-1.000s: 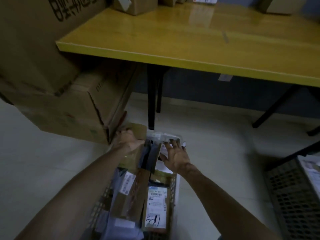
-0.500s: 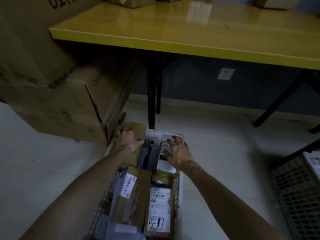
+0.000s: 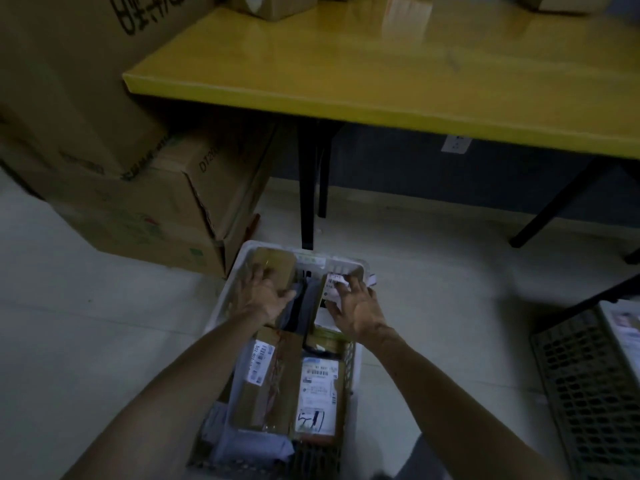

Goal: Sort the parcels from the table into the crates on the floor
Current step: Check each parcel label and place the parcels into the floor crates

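White slatted plastic crate point(image 3: 225, 289) on the floor, left hand point(image 3: 265, 297) fingers grasping brown cardboard parcel point(image 3: 277, 265), right hand point(image 3: 358, 311) fingers released, spread over white-labelled parcel point(image 3: 330, 287), yellow counter point(image 3: 381, 71) above

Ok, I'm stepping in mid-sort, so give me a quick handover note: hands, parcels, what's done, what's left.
Left hand lies on a brown box at the far end of the white crate; whether it grips is unclear.
Right hand, fingers spread, touches a white-labelled parcel beside it.
Done: several parcels lie in the white crate.
Left: settle these two, then probably fetch the cardboard box on the yellow table. A grey crate stands to the right.
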